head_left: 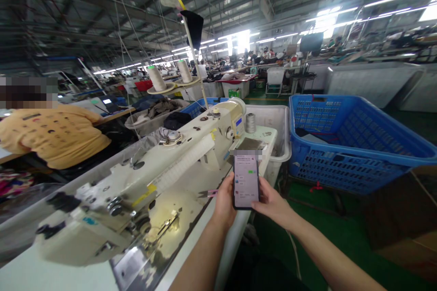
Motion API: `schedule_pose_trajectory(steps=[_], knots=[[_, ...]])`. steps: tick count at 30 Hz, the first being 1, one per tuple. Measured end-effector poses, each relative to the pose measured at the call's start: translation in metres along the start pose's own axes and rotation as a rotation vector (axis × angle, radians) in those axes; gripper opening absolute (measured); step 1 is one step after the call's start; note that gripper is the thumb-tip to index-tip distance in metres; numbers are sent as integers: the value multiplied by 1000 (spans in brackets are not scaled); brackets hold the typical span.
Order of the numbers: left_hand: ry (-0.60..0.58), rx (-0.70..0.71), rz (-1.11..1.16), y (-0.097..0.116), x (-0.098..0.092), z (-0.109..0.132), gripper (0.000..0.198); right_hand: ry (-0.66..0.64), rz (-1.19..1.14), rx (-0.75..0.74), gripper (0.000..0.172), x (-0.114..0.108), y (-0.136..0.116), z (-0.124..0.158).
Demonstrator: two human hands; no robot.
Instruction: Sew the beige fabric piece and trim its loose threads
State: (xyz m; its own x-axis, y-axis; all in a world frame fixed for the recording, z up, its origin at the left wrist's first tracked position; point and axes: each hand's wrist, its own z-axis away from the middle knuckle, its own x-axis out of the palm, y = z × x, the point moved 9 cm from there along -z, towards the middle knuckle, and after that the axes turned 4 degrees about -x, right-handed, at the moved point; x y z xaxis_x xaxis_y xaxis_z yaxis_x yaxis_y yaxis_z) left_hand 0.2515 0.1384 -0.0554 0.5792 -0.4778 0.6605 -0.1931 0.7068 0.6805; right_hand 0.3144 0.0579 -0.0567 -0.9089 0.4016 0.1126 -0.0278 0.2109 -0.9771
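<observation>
A smartphone with a lit chat screen is held upright between my two hands, above the edge of the sewing table. My left hand wraps its left side. Around the right side closes my right hand, its thumb at the lower part of the screen. Thread snips with pink handles show just left of my left hand; whether it touches them I cannot tell. An industrial sewing machine stands to the left of the phone, its needle area lit. A grey thread spool stands behind the phone.
A blue plastic basket stands at the right, beside a white bin. Two thread cones sit on a stand behind the machine. At the left, a person in a yellow shirt sits facing away. The floor is green.
</observation>
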Motion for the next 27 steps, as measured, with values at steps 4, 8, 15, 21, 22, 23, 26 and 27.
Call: schedule_pose_trajectory(steps=[4,8,15,21,22,23,26,27], knots=[[16,-2,16,2,1,1,34,-26,18,7,82,2,-3,1],[-3,-18,30,0,3,0,35,-40,36,-16,79,3,-7,1],[15,0,33,1,2,1,33,-36,38,-16,79,2,-5,1],[-22,-21,34,-1,4,1,34,-48,18,-20,81,3,-5,2],[-31,-16,38,-1,4,1,33,-47,23,-22,80,3,-6,2],[-33,-10,42,0,4,1,33,-46,27,-23,79,3,-7,2],[-19,-11,53,-1,3,1,33,-42,41,-9,79,1,-6,2],[-16,-17,53,-1,3,1,34,-39,44,-4,79,1,-6,2]])
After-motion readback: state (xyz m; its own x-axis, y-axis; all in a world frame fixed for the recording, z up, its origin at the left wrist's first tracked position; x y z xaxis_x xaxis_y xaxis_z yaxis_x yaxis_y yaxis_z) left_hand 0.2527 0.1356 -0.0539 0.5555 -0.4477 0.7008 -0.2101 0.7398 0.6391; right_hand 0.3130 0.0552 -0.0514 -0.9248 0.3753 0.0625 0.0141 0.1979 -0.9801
